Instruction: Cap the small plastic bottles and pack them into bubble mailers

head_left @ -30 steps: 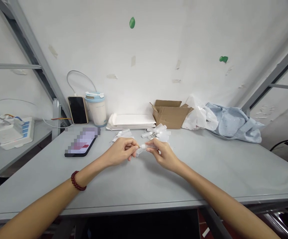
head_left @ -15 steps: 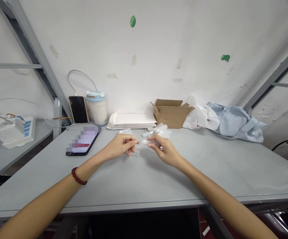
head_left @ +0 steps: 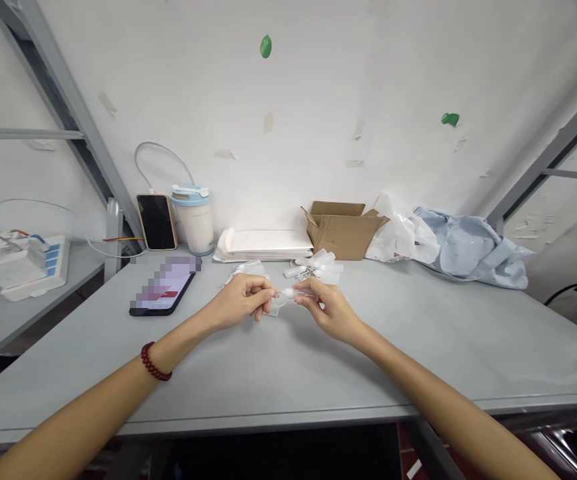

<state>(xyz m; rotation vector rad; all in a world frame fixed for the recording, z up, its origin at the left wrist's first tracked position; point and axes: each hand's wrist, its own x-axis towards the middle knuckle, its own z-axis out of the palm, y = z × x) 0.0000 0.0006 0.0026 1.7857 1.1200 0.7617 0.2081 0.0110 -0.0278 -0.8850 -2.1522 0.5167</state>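
Note:
Over the middle of the grey table (head_left: 288, 373), my left hand (head_left: 241, 301) and my right hand (head_left: 327, 308) meet fingertip to fingertip. Between them they pinch a small clear plastic bottle with a white tip (head_left: 288, 294). A small clear cap piece hangs just under my left fingers. Behind the hands lies a loose heap of more small clear bottles and caps (head_left: 316, 264). A dark red bead bracelet (head_left: 154, 363) sits on my left wrist.
A phone with a lit screen (head_left: 162, 292) lies left of the hands. At the back stand a dark phone (head_left: 156, 221) leaning on the wall, a white-and-blue container (head_left: 192, 219), a stack of white sheets (head_left: 263, 244), an open cardboard box (head_left: 342, 229), a plastic bag (head_left: 399, 235) and blue cloth (head_left: 473, 248).
Both hands stay pinched together on the small bottle; they rose slightly half a second ago and have settled back down a little. Nothing else on the table moved.

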